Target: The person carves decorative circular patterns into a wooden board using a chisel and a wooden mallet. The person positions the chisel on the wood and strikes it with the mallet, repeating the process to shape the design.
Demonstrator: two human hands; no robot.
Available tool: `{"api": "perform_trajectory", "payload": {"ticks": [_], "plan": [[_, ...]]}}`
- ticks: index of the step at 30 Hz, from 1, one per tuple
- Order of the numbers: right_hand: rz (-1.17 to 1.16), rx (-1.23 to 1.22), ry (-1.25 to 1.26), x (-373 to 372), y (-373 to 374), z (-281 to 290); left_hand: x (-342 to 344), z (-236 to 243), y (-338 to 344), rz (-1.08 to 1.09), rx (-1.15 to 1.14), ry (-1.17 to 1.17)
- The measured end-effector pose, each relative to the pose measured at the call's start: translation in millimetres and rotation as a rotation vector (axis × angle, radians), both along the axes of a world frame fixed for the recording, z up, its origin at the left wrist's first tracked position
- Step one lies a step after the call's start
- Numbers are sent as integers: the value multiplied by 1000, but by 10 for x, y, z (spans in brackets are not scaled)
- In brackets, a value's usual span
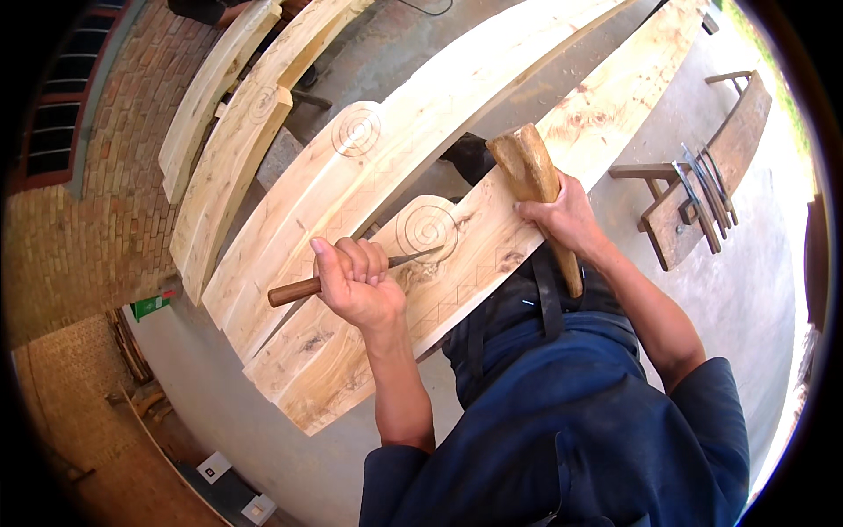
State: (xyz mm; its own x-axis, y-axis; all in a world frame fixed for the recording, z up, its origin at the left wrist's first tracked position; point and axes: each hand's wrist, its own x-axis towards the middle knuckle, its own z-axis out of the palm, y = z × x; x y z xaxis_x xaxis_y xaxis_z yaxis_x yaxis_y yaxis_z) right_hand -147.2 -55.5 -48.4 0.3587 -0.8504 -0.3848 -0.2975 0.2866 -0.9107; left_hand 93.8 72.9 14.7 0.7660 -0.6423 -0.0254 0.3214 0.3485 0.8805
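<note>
Left hand: its fingers are closed around the chisel, and the thumb points up beside the handle.
Chisel: the handle end comes out to the left of these fingers, the blade to their right, with its tip at the lower right part of the spiral. Whether the tip touches, one cannot tell.
Spiral: it is marked just to the right of the left fingers and slightly above them.
Board: it lies under the left fingers and reaches up to the right, past the mallet.
Right hand: it grips the mallet below the head; the thumb shows, the other fingers are mostly hidden.
Mallet: its head is above and left of the right fingers, well apart from the chisel's handle.
Second board: it lies beyond the left fingers, with a similar spiral.
Bench: it stands to the right of the right fingers and bears tools.
Carving step: it seems to be the placing of the chisel at the spiral's line.
Next blow: it would probably call for a firm left grip, the edge exactly on the line, and the mallet brought over to the handle end.
</note>
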Motion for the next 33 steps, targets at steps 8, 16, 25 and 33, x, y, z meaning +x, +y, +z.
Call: {"api": "perform_trajectory", "payload": {"ticks": [8, 16, 25, 33], "plan": [[2, -3, 9, 0, -5, 26, 39, 8, 11, 19, -2, 3], [1, -12, 11, 2, 0, 41, 37, -2, -56, 92, 10, 33], [7, 0, 8, 6, -3, 53, 63, 0, -47, 128, 1, 69], [2, 3, -8, 14, 3, 60, 80, 8, -36, 127, -8, 82]]}}
